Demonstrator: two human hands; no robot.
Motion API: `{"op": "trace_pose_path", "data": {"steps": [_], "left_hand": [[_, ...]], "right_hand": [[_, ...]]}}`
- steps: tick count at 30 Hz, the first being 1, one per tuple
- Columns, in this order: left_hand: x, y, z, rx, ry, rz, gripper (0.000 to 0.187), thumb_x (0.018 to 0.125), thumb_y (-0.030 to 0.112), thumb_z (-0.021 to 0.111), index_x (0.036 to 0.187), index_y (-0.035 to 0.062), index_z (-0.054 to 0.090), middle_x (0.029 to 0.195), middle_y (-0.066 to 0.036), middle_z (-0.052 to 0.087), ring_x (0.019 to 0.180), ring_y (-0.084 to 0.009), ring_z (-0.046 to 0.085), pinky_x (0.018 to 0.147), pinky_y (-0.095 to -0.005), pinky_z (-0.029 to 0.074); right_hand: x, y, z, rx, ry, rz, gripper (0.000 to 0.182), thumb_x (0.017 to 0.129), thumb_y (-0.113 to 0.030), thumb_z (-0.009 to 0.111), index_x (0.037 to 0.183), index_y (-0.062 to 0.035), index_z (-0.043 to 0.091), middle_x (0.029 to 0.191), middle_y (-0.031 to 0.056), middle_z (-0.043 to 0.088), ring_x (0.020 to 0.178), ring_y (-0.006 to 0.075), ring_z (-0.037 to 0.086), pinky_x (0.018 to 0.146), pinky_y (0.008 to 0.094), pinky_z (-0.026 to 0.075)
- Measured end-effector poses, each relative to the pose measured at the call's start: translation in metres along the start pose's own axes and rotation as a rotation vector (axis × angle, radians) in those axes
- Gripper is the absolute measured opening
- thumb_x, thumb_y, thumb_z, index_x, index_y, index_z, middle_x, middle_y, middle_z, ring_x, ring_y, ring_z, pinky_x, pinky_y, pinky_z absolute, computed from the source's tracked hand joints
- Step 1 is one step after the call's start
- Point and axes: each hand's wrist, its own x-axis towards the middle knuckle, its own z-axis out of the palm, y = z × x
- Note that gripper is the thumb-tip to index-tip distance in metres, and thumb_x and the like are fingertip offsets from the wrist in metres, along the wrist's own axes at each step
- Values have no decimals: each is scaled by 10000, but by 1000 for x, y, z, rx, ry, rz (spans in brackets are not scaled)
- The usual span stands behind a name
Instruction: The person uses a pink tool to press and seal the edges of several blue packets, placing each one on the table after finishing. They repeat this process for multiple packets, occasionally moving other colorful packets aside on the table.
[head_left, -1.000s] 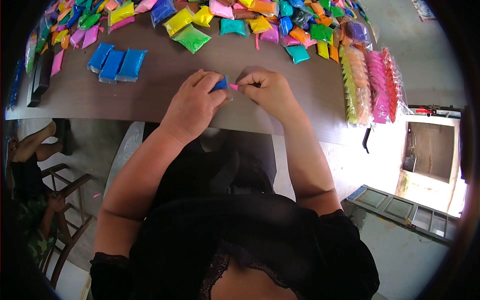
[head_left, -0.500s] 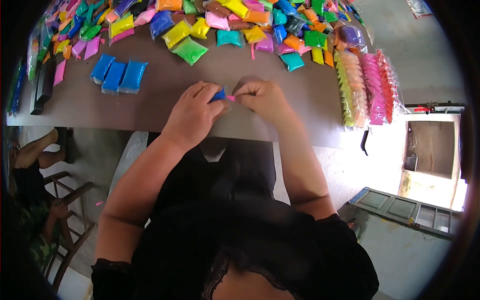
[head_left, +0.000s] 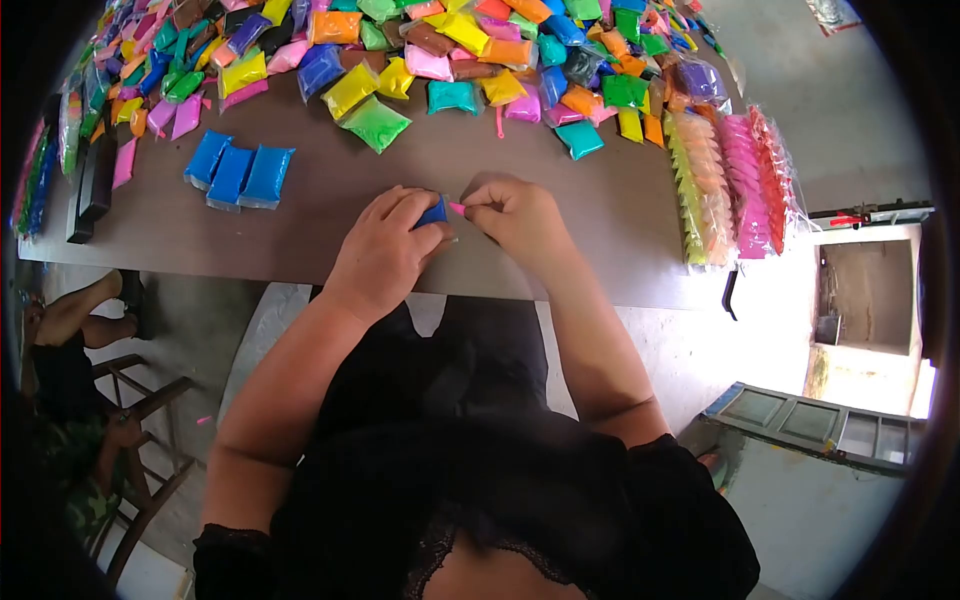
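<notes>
My left hand [head_left: 388,245] is closed around a small dark blue packet [head_left: 432,214], with its clear film edge showing beside the fingers. Between the thumb and fingers of my right hand [head_left: 520,215] is a small, slim pink piece [head_left: 457,208]; its kind is hard to make out. The pink tip points at the packet's right edge, close to it. To the left on the brown table [head_left: 320,235], three brighter blue packets [head_left: 230,176] lie side by side.
A heap of colourful filled packets [head_left: 450,96] covers the table's far side. Strips of yellow, peach, pink and red packets [head_left: 738,185] lie at the right edge. Dark bars [head_left: 97,180] lie at the left. Another person [head_left: 75,400] sits by a wooden chair [head_left: 150,480].
The whole view has shifted, so the table and hands sit slightly lower in it. Both hands keep their hold, and the pink piece stays near the blue packet.
</notes>
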Motion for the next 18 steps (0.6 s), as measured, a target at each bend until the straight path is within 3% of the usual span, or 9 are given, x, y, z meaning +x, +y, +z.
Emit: {"op": "trace_pose_path", "data": {"steps": [3,16,18], "left_hand": [[1,0,0,-20,23,21,234,685,75,773,905,78,692,1099,-100,616,1047,-310,594,920,-410,504],[4,2,-4,-3,-6,21,241,697,67,771,924,74,690,1120,-92,616,1063,-304,594,921,-404,503],[3,2,-3,2,-8,21,198,741,95,751,932,94,704,1128,-74,608,1084,-286,580,935,-399,494]], "right_hand": [[0,0,-1,-19,-1,34,155,802,-147,670,925,-82,740,883,114,698,813,271,676,735,369,524],[-4,4,0,18,9,-55,122,805,-138,685,902,-80,732,897,83,679,854,256,658,752,358,513],[-4,4,1,22,9,-50,116,807,-137,687,896,-78,730,897,81,677,855,254,656,753,356,511]]}}
